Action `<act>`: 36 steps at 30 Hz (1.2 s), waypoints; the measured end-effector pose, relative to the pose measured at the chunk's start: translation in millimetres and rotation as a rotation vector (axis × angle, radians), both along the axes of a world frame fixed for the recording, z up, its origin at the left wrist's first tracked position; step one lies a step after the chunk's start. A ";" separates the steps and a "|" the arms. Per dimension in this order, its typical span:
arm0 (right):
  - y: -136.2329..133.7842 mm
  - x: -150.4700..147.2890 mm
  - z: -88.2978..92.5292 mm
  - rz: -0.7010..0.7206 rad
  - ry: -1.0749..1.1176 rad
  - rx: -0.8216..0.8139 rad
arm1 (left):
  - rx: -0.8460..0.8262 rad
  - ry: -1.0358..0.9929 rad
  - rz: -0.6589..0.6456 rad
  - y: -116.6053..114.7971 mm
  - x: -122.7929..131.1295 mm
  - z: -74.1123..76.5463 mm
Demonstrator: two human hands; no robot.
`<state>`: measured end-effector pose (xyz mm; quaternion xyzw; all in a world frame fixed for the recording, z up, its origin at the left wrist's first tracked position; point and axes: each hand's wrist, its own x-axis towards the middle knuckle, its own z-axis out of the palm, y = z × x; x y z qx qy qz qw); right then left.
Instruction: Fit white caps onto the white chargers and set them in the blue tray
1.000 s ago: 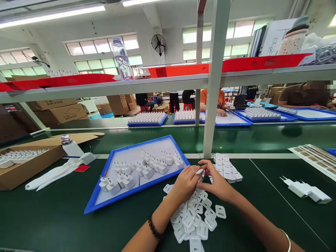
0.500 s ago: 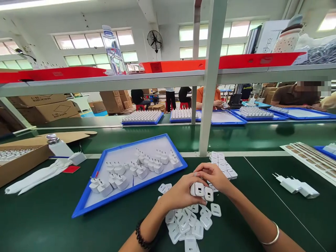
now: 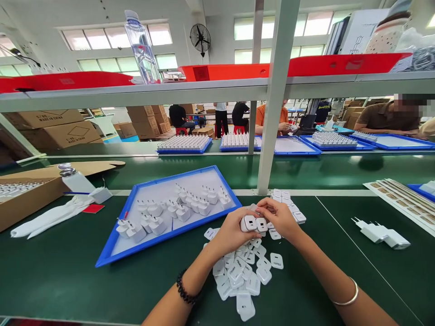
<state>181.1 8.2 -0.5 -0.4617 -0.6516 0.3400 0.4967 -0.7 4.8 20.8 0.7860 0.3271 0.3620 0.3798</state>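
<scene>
My left hand (image 3: 231, 233) and my right hand (image 3: 280, 218) meet over the green bench, both closed on two white charger plugs (image 3: 254, 223) held side by side, flat faces toward me. Below them lies a heap of small white label pieces (image 3: 243, 276). Left of my hands a blue tray (image 3: 112, 254) holds several white plugs (image 3: 176, 208), prongs up. A sheet of white labels (image 3: 288, 207) lies just behind my right hand.
A white post (image 3: 273, 113) rises behind my hands. A cardboard box (image 3: 23, 199) with plugs and a white cloth (image 3: 47, 219) sit at left. Two plugs (image 3: 382, 232) lie at right, near a strip rack (image 3: 401, 199). People work at blue trays (image 3: 185, 149) across the conveyor.
The pair of plugs, hidden between my hands one second ago, now shows its flat faces; my hands have risen slightly from the label heap.
</scene>
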 end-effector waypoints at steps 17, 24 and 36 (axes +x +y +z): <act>-8.6 -1.2 8.8 -0.070 0.180 -0.015 | 0.109 -0.097 0.064 -1.7 2.5 0.9; -11.2 -0.8 10.1 -0.136 -0.092 0.178 | 0.049 -0.017 0.059 -2.1 4.6 -1.9; -12.7 6.8 25.3 -0.087 0.666 -0.126 | 0.235 -0.154 0.182 7.8 2.5 -10.7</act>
